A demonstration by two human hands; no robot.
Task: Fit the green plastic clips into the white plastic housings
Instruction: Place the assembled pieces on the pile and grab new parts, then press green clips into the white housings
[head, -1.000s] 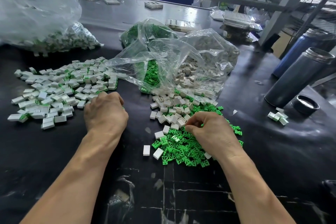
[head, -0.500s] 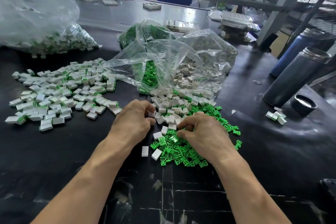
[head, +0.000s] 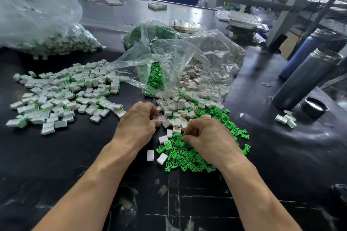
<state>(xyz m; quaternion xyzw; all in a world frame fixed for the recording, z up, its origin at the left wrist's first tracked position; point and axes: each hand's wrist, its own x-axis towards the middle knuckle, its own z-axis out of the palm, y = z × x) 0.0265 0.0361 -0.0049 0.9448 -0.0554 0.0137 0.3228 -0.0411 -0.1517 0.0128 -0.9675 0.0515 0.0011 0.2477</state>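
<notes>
My left hand [head: 138,124] pinches a white housing [head: 156,117]; right hand [head: 208,137] curls over green clips [head: 185,157], grip contents hidden, readying both for mating.

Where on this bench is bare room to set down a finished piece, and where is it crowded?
Bare table lies right of the green clips, short of the flask and the cap. Another patch sits near the left forearm, below the assembled pile. It is crowded at the middle, where both hands work among white housings by the open bags.

Right hand [head: 210,140] perhaps hides its pinched part.
</notes>
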